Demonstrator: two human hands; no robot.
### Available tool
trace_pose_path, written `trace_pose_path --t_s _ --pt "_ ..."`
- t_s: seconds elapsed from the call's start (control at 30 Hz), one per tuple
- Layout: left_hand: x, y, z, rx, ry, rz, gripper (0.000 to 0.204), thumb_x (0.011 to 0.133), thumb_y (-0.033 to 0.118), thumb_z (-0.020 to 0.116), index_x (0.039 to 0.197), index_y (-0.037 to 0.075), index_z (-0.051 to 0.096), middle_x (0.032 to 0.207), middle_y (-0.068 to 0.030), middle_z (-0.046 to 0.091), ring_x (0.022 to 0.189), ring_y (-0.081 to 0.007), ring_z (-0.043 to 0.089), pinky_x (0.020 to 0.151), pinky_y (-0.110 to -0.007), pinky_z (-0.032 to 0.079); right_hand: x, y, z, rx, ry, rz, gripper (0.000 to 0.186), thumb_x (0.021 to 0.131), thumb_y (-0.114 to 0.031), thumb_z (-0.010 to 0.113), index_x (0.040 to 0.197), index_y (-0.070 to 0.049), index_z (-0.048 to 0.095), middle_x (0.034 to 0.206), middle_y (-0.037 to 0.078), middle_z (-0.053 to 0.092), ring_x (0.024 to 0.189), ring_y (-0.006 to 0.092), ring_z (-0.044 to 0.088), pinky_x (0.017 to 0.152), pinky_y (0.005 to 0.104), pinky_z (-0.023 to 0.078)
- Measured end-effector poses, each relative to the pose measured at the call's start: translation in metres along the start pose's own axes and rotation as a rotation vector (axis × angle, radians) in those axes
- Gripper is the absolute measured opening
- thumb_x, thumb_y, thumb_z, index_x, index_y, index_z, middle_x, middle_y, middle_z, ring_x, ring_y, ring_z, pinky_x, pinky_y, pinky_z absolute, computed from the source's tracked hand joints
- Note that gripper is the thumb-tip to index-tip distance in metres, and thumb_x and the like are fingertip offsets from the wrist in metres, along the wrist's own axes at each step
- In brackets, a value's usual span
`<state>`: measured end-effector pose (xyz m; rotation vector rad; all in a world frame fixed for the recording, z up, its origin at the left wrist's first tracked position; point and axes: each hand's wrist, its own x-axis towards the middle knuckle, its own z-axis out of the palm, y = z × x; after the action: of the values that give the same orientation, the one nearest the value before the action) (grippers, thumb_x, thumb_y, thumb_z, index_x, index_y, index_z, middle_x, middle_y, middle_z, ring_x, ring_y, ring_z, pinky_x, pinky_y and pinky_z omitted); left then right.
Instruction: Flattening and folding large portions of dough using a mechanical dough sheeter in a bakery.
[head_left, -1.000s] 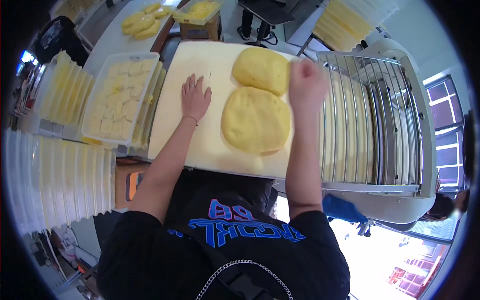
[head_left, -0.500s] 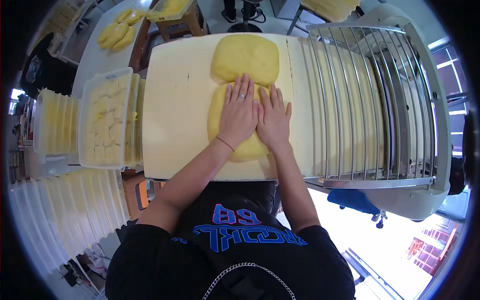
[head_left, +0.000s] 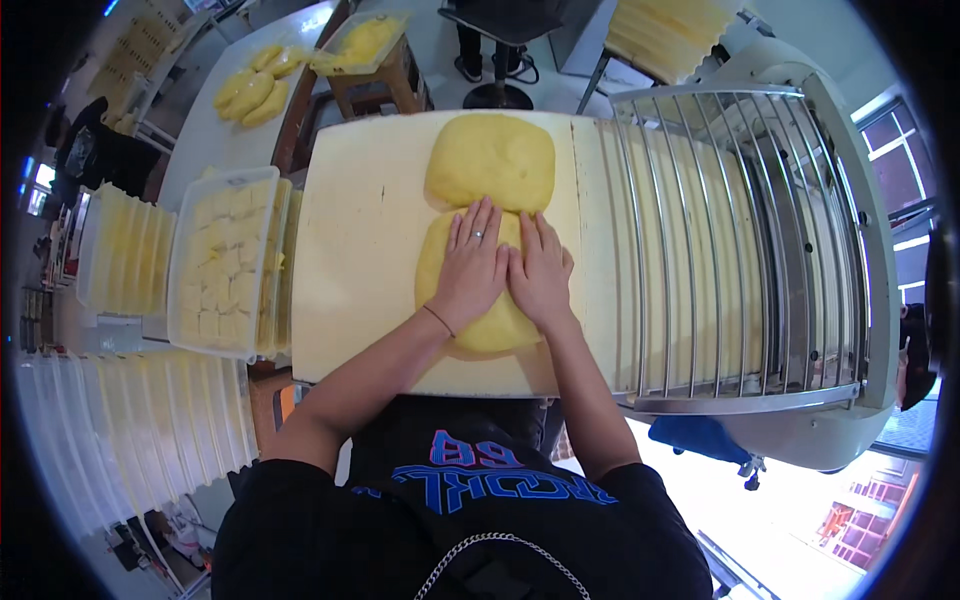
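Two thick yellow dough slabs lie end to end on a pale work board (head_left: 350, 290). The near dough slab (head_left: 492, 333) sits right in front of me, and the far dough slab (head_left: 490, 160) touches its back edge. My left hand (head_left: 474, 270), with a ring on one finger, presses flat on the near slab; its fingertips reach the seam between the two. Beside it, my right hand (head_left: 541, 278) lies flat on the same slab's right part, fingers stretched forward. Both hands are open and grip nothing.
A machine with a metal bar guard (head_left: 700, 250) adjoins the board on the right. On the left stand a clear tub of cut dough pieces (head_left: 220, 265) and stacked ribbed trays (head_left: 140, 430). Farther back are bagged dough (head_left: 255, 95) and a stool (head_left: 375, 85) bearing a tub.
The whole scene sits lower in the picture, as the head view has tilted up slightly. Both hands stay flat on the near slab, with the right hand's fingers a little closer together.
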<state>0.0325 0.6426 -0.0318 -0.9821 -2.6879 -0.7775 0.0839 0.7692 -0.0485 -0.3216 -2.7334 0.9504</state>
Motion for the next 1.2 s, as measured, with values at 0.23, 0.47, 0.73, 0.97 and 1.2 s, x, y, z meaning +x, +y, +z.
trace_pose_path --t_s 0.23,0.47,0.73,0.97,1.2 --pt "0.161 -0.060 -0.027 -0.174 0.288 0.033 0.038 0.084 0.020 0.058 0.120 0.006 0.060 0.116 -0.0135 0.061 0.109 -0.0337 0.055 0.096 -0.040 0.043 0.112 -0.050 -0.042 0.006 0.251 0.123 0.044 0.085 -0.026 0.055 0.128 -0.013 0.056 0.144 0.019 0.041 0.129 0.0396 0.042 0.097 0.0548 0.041" --pt "0.193 -0.124 0.043 -0.031 -0.025 -0.097 0.043 0.094 0.040 0.045 0.116 0.010 0.065 0.116 -0.0142 0.067 0.103 -0.0360 0.060 0.090 -0.041 0.047 0.210 -0.030 0.004 -0.237 0.150 0.218 0.047 0.090 -0.039 0.046 0.129 -0.015 0.058 0.138 0.017 0.049 0.123 0.0405 0.046 0.094 0.0606 0.040" --pt "0.186 -0.101 0.025 0.121 0.026 -0.273 0.039 0.092 0.044 0.046 0.105 0.011 0.063 0.101 -0.0164 0.068 0.094 -0.0413 0.061 0.082 -0.049 0.046 0.213 -0.007 0.010 -0.228 0.031 0.079 0.047 0.091 -0.045 0.042 0.123 -0.018 0.063 0.122 0.012 0.061 0.112 0.0344 0.053 0.093 0.0575 0.039" --pt "0.159 -0.068 0.002 0.256 -0.064 -0.384 0.043 0.094 0.043 0.044 0.117 0.012 0.062 0.116 -0.0177 0.065 0.101 -0.0393 0.061 0.083 -0.048 0.048 0.191 -0.006 0.014 -0.185 0.081 0.020 0.044 0.090 -0.045 0.045 0.118 -0.017 0.065 0.119 0.013 0.061 0.110 0.0326 0.053 0.092 0.0561 0.038" --pt "0.161 -0.102 0.030 0.414 0.229 -0.154 0.049 0.096 0.040 0.043 0.133 0.010 0.055 0.141 -0.0167 0.051 0.134 -0.0359 0.043 0.107 -0.046 0.034 0.193 -0.019 0.023 -0.237 0.149 0.055 0.044 0.091 -0.041 0.045 0.122 -0.016 0.063 0.124 0.015 0.059 0.117 0.0332 0.051 0.095 0.0577 0.037"
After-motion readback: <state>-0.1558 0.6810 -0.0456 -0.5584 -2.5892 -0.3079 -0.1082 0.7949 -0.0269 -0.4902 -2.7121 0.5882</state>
